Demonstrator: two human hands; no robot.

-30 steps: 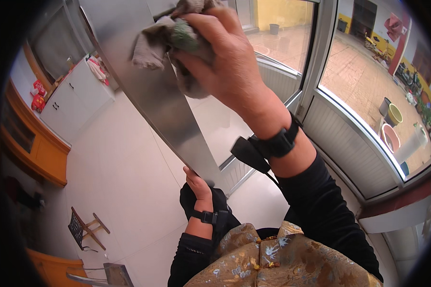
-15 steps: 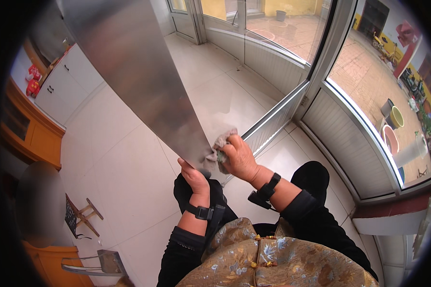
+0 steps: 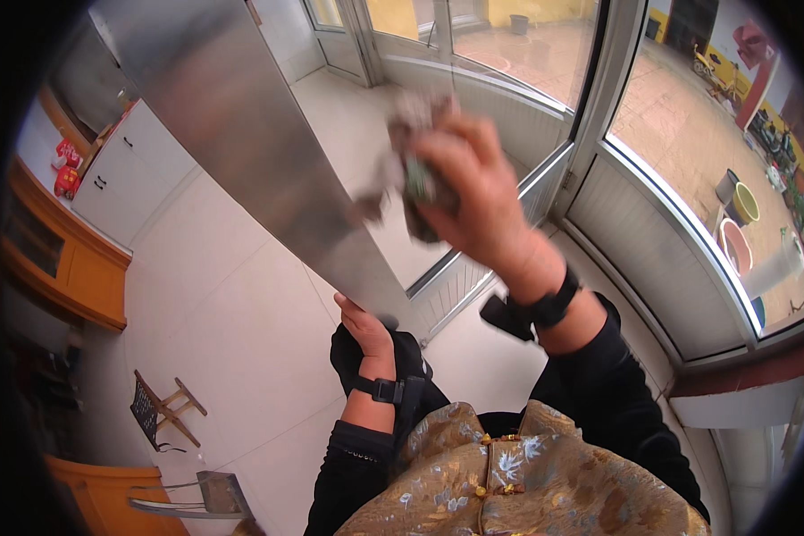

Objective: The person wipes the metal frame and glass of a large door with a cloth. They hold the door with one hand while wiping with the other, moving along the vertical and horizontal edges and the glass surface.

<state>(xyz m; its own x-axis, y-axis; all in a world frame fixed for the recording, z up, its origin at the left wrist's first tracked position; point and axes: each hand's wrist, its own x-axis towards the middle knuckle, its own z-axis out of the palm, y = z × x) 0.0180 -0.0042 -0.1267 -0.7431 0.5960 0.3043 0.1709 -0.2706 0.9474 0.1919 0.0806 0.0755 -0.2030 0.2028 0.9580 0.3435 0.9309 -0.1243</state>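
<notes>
A long, brushed-metal panel (image 3: 241, 125) slants down from the upper left, narrowing toward my lap. My left hand (image 3: 366, 329) supports its lower end, with some fingers hidden behind the edge and a fingertip showing at the left side. My right hand (image 3: 487, 196) is raised to the right of the panel, closed around a crumpled greyish cloth (image 3: 420, 170) with a green patch. One loose corner of the cloth hangs at the panel's right edge; motion blurs both hand and cloth. Black straps with small devices circle both my wrists.
A glazed door frame (image 3: 545, 174) and windows stand to the right, with tubs (image 3: 741, 205) in the yard outside. To the left are a white cabinet (image 3: 129, 165), an orange wooden cabinet (image 3: 80, 259), a small folding stool (image 3: 165, 406) and a metal-framed chair (image 3: 214, 491).
My right hand has lifted with the cloth from the panel's lower end, up and to the right. My left hand keeps its place at the panel's lower end.
</notes>
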